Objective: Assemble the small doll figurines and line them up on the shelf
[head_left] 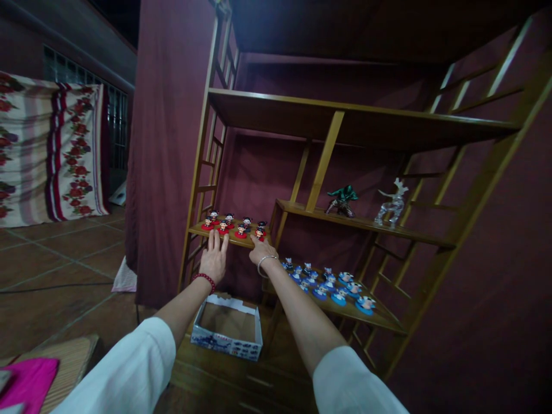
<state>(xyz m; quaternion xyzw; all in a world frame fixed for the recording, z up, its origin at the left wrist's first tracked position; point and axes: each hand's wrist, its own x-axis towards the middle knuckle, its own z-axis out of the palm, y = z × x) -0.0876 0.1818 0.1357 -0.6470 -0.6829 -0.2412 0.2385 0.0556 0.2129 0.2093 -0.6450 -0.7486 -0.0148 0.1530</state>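
Note:
Small red-based figurines [223,226] with black hair stand in two rows on the left shelf. My left hand [213,261] is at that shelf's front edge, its fingers stretched out and slightly apart, holding nothing. At the right end of the front row, my right hand [263,253] has its fingers at the base of a red figurine [259,233]. One finger points forward along its left side; the others are bent and partly hidden. Below my hands lies an open cardboard box [228,322] with printed sides; its visible inside is bare brown.
Blue-based figurines [320,291] fill a lower shelf on the right. Above them, a green-and-dark statuette [342,201] and a clear deer-like ornament [391,204] stand on another shelf. A wooden upright [325,161] divides the rack. A purple curtain [168,155] hangs at left.

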